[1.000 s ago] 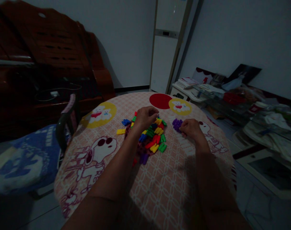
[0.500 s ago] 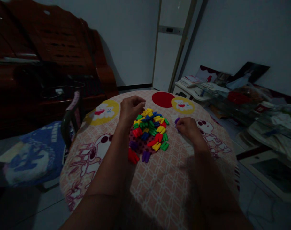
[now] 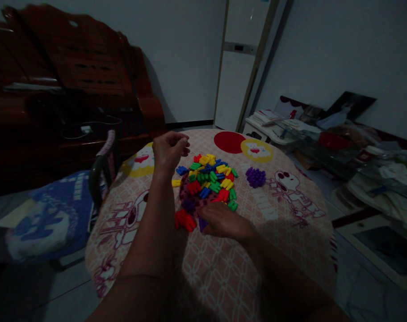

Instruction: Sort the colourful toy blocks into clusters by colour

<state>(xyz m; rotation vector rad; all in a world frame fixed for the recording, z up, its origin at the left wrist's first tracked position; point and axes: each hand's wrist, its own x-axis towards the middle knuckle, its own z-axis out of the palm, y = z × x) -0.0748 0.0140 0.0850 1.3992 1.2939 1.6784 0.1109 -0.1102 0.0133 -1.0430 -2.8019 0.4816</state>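
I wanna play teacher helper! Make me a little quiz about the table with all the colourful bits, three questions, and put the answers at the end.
1. True or false: the purple cluster lies to the right of the mixed-colour pile.
2. Choose one: what colour is the small piece just left of the right hand?
A) white
B) purple
C) orange
3. Fill the gap: on the tablecloth, the plain round patch beside the yellow patch is ____.

Key: 1. True. 2. B. 3. Red.
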